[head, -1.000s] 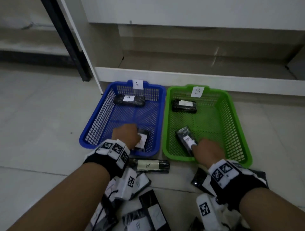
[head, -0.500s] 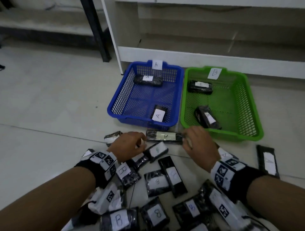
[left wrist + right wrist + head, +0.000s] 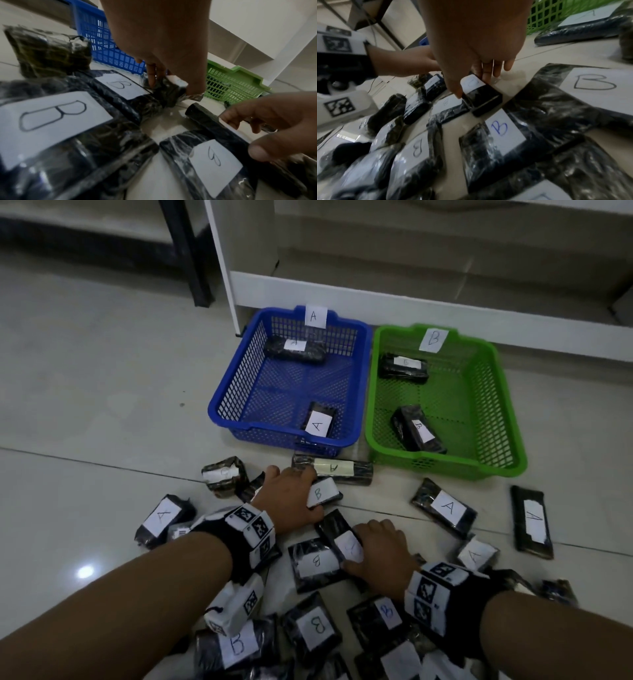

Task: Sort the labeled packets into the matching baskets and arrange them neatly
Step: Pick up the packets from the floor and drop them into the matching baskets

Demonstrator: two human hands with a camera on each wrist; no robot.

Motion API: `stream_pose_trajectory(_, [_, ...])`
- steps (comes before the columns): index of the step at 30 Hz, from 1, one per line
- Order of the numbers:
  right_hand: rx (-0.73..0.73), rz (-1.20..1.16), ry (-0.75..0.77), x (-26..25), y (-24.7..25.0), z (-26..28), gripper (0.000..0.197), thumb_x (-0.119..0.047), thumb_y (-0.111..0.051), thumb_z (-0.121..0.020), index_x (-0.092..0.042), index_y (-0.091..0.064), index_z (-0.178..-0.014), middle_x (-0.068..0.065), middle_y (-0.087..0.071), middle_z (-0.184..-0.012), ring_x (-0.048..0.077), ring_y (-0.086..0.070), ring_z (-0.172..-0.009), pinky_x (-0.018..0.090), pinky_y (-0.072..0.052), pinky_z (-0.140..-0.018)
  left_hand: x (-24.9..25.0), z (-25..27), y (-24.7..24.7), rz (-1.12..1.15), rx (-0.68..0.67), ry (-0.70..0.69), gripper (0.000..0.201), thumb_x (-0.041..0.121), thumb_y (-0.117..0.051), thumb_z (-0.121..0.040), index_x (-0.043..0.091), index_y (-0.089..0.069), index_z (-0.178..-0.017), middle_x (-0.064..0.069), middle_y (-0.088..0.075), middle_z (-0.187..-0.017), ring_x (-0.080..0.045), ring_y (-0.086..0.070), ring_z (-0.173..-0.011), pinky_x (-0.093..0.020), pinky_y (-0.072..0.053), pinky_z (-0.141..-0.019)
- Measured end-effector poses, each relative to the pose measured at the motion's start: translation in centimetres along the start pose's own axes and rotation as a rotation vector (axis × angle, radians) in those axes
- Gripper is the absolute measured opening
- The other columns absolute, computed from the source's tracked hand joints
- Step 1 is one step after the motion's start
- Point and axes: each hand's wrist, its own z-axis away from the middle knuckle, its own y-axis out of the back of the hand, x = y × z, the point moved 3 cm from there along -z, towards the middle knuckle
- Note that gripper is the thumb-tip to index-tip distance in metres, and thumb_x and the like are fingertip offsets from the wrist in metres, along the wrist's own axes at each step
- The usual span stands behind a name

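**Both hands down on the next packets**

Head view: left hand [image 3: 291,498] curls on a B packet [image 3: 323,493] at 6 o'clock from the blue basket [image 3: 236,392]; right hand [image 3: 380,549] pinches a flat packet [image 3: 342,539], ready for sorting.

Left wrist view: fingers [image 3: 152,75] clamp the packet's end.

Right wrist view: thumb and fingers [image 3: 486,73] straddle the flat packet.

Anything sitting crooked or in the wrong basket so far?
No packet is in the wrong basket: the blue basket holds two A packets, the green basket two B packets. But the near B packet lies diagonally, not squared like the far B packet. The near A packet is also slightly tilted.
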Motion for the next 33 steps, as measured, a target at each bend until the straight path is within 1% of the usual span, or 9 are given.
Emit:
stream_pose_trajectory(5, [0.044,-0.200,0.043,0.5,2.6,0.1,0.051,-0.036,-0.066,-0.076,-0.013,-0.043,-0.116,0.006,-0.041,-0.117,0.028,-0.056,-0.095,0.036,-0.047,-0.076,0.3,1.5,2.9,0.155,0.151,-0.224,0.054,0.051,-0.048,-0.078,0.019,-0.047,-0.122,0.000,-0.055,-0.116,-0.017,-0.052,-0.103,-0.032,-0.046,-0.087])
stream_pose_trajectory(10, [0.279,0.100,0.310,1.9,6.7,1.4,0.051,-0.039,-0.054,-0.075,-0.015,-0.048,-0.119,0.006,-0.045,-0.111,0.026,-0.057,-0.079,0.031,-0.043,-0.055,1.6,1.7,6.5,0.092,0.403,-0.301,0.057,0.045,-0.047,-0.082,0.010,-0.043,-0.126,-0.009,-0.055,-0.110,-0.022,-0.056,-0.092,-0.032,-0.050,-0.079])
stream_pose_trajectory(13, [0.459,0.218,0.323,3.7,9.4,1.3,0.058,-0.038,-0.047,-0.071,-0.011,-0.051,-0.122,0.013,-0.056,-0.106,0.031,-0.060,-0.078,0.036,-0.051,-0.054,2.5,0.1,8.2,0.153,0.538,-0.242,0.055,0.040,-0.048,-0.083,0.007,-0.038,-0.126,-0.016,-0.049,-0.112,-0.027,-0.054,-0.094,-0.033,-0.049,-0.083])
stream_pose_trajectory(17, [0.633,0.120,0.107,8.2,13.5,1.0,0.057,-0.036,-0.051,-0.084,-0.028,-0.040,-0.139,0.011,-0.054,-0.097,0.030,-0.055,-0.079,0.033,-0.047,-0.057,4.6,-3.2,9.1,0.297,0.610,-0.079,0.058,0.039,-0.043,-0.082,0.004,-0.037,-0.127,-0.016,-0.040,-0.116,-0.029,-0.049,-0.100,-0.037,-0.046,-0.085])
stream_pose_trajectory(20, [0.685,-0.050,-0.039,12.1,16.1,0.3,0.064,-0.022,-0.055,-0.091,-0.027,-0.026,-0.147,0.014,-0.049,-0.106,0.030,-0.049,-0.093,0.035,-0.042,-0.074,6.9,-5.8,9.0,0.339,0.602,-0.022,0.050,0.036,-0.052,-0.082,0.007,-0.045,-0.123,-0.012,-0.045,-0.110,-0.028,-0.052,-0.095,-0.039,-0.048,-0.080])
stream_pose_trajectory(24, [0.730,-0.457,-0.256,16.9,17.7,-1.2,0.069,0.003,-0.046,-0.084,-0.020,-0.026,-0.146,0.024,-0.045,-0.117,0.040,-0.049,-0.101,0.033,-0.032,-0.073,10.2,-9.6,7.8,0.222,0.469,0.025,0.048,0.038,-0.065,-0.082,0.020,-0.050,-0.124,-0.003,-0.056,-0.114,-0.025,-0.055,-0.105,-0.040,-0.036,-0.091])
stream_pose_trajectory(26, [0.706,-0.593,-0.260,17.9,17.4,-1.7,0.061,0.006,-0.043,-0.083,-0.020,-0.034,-0.137,0.025,-0.047,-0.114,0.040,-0.051,-0.095,0.031,-0.033,-0.070,11.2,-11.2,6.7,0.194,0.387,0.100,0.049,0.042,-0.065,-0.079,0.027,-0.052,-0.124,0.000,-0.059,-0.116,-0.024,-0.052,-0.111,-0.042,-0.030,-0.095])
stream_pose_trajectory(29, [0.656,-0.563,-0.199,18.3,16.6,-2.8,0.042,0.006,-0.044,-0.084,-0.015,-0.047,-0.120,0.023,-0.052,-0.107,0.036,-0.052,-0.083,0.031,-0.033,-0.065,11.8,-12.7,5.4,0.114,0.267,0.209,0.042,0.042,-0.064,-0.076,0.027,-0.055,-0.115,-0.002,-0.062,-0.110,-0.028,-0.047,-0.113,-0.044,-0.029,-0.094])
stream_pose_trajectory(33, [0.608,-0.526,-0.202,18.4,15.9,-4.3,0.025,-0.007,-0.055,-0.088,-0.015,-0.061,-0.111,0.017,-0.060,-0.113,0.032,-0.058,-0.097,0.026,-0.039,-0.073,12.1,-13.8,5.1,-0.033,0.202,0.256,0.036,0.041,-0.066,-0.078,0.023,-0.056,-0.108,-0.006,-0.063,-0.106,-0.030,-0.037,-0.117,-0.045,-0.025,-0.097])
